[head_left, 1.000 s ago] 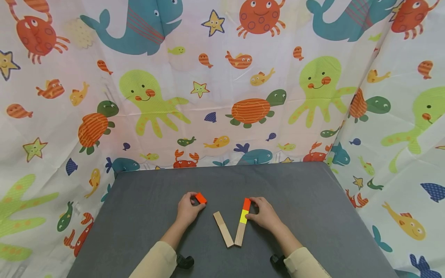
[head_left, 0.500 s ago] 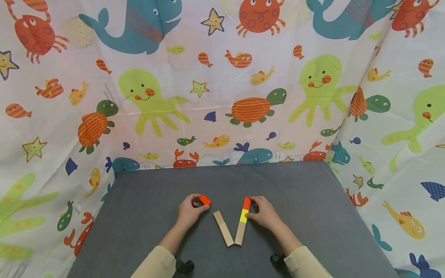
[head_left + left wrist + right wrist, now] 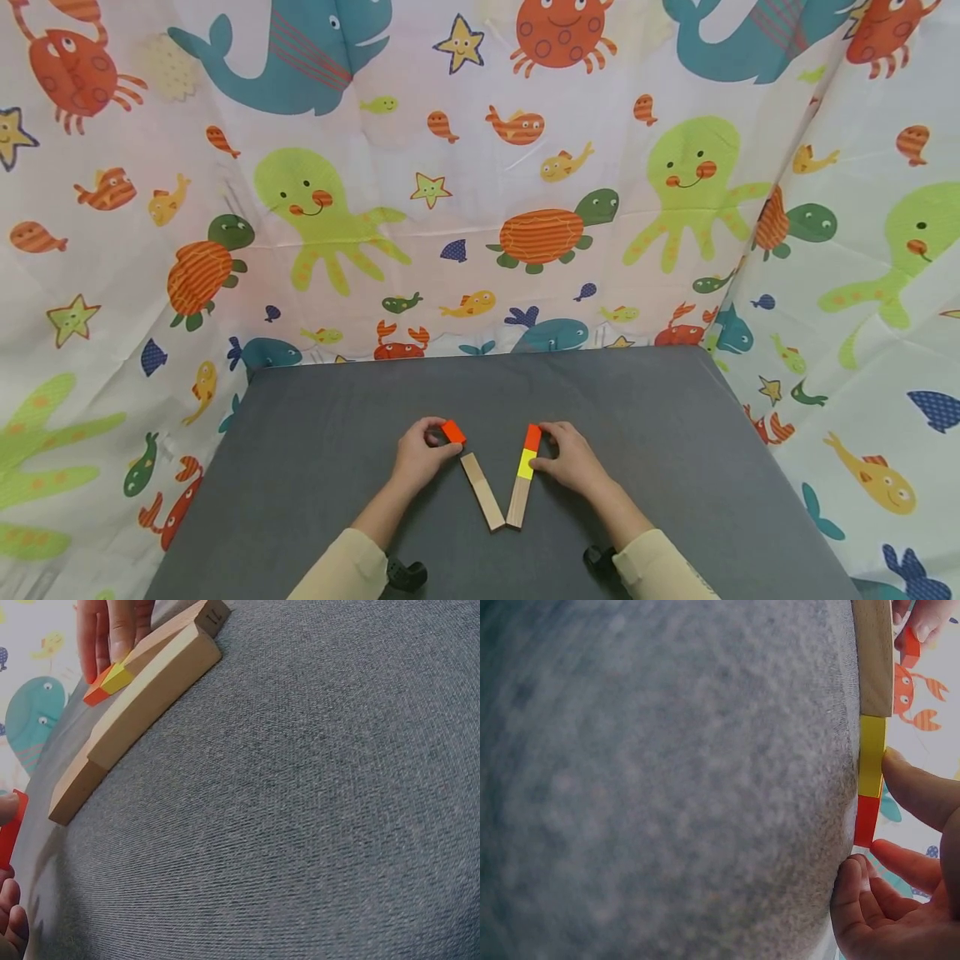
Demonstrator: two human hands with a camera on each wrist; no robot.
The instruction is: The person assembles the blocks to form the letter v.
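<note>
Between thumb and fingers, my left hand (image 3: 420, 457) pinches a red-orange block (image 3: 453, 432) just beyond the upper end of the left row of plain wooden blocks (image 3: 483, 492). That row leans against a second one at the bottom, making a V. The right row runs from plain wood (image 3: 518, 503) through a yellow block (image 3: 527, 465) to a red-orange block (image 3: 532, 437) at its top. My right hand (image 3: 576, 460) grips this top part: its thumb touches the yellow block's side and the index finger the red-orange block's end, as the right wrist view shows.
A grey cloth-covered table (image 3: 322, 417) lies under the blocks. Behind and beside it hangs a white curtain (image 3: 465, 283) printed with sea animals. Dark straps with small devices sit at both wrists, such as the left wrist device (image 3: 407, 575).
My left hand has moved right with its red-orange block, bringing it close to the upper end of the left wooden row. The right hand and the V of blocks stay put.
</note>
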